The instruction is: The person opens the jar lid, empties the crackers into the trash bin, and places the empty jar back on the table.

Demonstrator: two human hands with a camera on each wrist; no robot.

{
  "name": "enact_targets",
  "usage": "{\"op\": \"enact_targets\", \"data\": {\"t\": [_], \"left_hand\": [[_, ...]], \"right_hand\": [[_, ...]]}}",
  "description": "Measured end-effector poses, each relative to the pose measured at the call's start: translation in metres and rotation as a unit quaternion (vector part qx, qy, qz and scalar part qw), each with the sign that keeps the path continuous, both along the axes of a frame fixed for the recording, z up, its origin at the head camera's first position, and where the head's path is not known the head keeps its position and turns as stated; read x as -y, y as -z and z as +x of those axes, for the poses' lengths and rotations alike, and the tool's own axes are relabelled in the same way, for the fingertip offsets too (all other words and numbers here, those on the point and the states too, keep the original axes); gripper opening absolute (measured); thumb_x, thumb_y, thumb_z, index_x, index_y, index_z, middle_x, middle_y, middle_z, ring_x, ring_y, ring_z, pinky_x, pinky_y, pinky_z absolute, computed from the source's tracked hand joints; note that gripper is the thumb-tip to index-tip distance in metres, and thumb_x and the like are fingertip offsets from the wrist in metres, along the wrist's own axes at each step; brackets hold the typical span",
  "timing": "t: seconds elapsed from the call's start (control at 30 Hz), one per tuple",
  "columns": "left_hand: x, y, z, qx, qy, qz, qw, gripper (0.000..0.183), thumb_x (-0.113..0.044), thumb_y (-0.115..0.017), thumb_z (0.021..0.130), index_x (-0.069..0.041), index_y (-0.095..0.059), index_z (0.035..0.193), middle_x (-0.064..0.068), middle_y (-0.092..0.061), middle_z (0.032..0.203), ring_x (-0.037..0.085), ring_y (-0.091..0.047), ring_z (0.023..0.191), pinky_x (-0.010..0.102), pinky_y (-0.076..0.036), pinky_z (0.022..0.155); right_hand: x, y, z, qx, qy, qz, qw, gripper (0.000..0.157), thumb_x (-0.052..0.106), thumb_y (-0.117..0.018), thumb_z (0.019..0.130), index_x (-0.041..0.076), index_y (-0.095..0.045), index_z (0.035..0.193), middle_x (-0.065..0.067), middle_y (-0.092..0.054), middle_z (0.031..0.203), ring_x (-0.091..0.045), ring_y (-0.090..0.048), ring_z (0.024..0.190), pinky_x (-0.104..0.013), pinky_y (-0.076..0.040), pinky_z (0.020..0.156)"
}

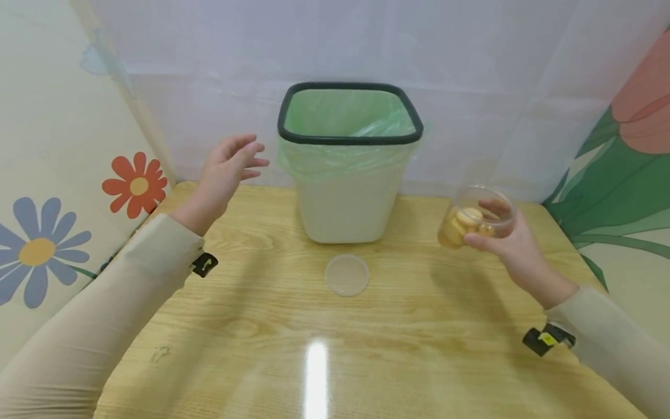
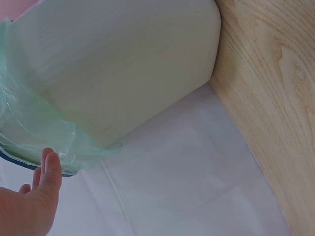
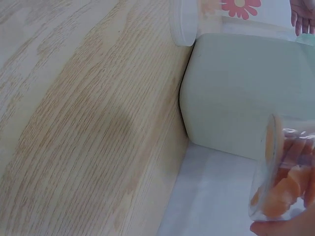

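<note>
My right hand (image 1: 518,250) grips a clear plastic jar (image 1: 449,226), tilted and raised off the table, its top uncovered. Inside it lie several round yellow-orange pieces (image 1: 469,217) that look like small biscuits. In the right wrist view the jar (image 3: 260,184) shows close up, near the bin's side. Left of the bin, my left hand (image 1: 222,174) hovers with loosely extended fingers and nothing in it. A pale waste bin (image 1: 348,203) with a dark rim (image 1: 350,140) and green bag liner (image 1: 340,162) stands between the hands. Before it lies a round translucent lid (image 1: 347,275).
The bin stands on a wood-grain table (image 1: 251,337), near a white sheet (image 1: 220,41) at the back. Flower-painted panels (image 1: 63,134) flank the table on both sides. Part of the bag liner (image 2: 59,132) hangs over the bin's outside.
</note>
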State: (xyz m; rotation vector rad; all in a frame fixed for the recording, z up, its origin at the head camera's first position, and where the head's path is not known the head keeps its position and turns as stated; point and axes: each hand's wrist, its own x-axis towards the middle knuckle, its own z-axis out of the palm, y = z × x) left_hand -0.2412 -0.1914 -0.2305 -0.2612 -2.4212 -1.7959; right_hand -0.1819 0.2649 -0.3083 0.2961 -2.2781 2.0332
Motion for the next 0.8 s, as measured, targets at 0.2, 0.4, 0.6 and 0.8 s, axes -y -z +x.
{"op": "enact_targets", "data": {"t": [0.2,0.4,0.6,0.8], "left_hand": [[0.0012,-0.0012,-0.0014,0.013,-0.002,0.005,0.9999,0.059,-0.034,-0.044,0.108,-0.001,-0.031,0.154,0.021,-0.045,0.151,0.001,-0.063,0.099,0.024,-0.052,0.097],[0.0019,-0.0031,-0.0046,0.019,-0.002,0.015,0.9997,0.06,-0.035,-0.047,0.106,-0.002,-0.033,0.154,0.019,-0.048,0.147,0.0,-0.065,0.094,0.022,-0.054,0.093],[0.0027,-0.006,-0.0065,0.018,-0.003,0.039,0.9991,0.057,-0.031,-0.049,0.105,-0.002,-0.034,0.153,0.009,-0.056,0.132,0.001,-0.067,0.087,0.017,-0.055,0.082],[0.0032,-0.0089,-0.0083,0.021,0.006,0.065,0.9976,0.058,-0.03,-0.051,0.104,-0.002,-0.035,0.153,0.002,-0.058,0.123,0.004,-0.068,0.085,0.017,-0.056,0.078]], "right_hand": [[0.0007,-0.0003,-0.0003,0.003,-0.002,0.001,1.0,0.062,-0.005,-0.07,0.09,0.021,-0.036,0.135,0.011,-0.042,0.131,-0.003,-0.052,0.111,-0.012,-0.053,0.081],[-0.0005,-0.0008,-0.0001,0.001,-0.002,-0.004,1.0,0.062,-0.006,-0.068,0.09,0.022,-0.036,0.135,0.01,-0.042,0.131,-0.004,-0.053,0.109,-0.013,-0.053,0.08],[-0.0025,-0.0037,-0.0002,0.001,0.002,-0.003,1.0,0.06,-0.005,-0.068,0.091,0.024,-0.037,0.133,0.009,-0.042,0.132,-0.005,-0.053,0.109,-0.013,-0.053,0.08],[-0.0045,-0.0045,-0.0006,-0.005,0.008,-0.01,1.0,0.06,-0.006,-0.068,0.09,0.024,-0.038,0.132,0.01,-0.043,0.13,-0.004,-0.053,0.107,-0.013,-0.053,0.078]]}}
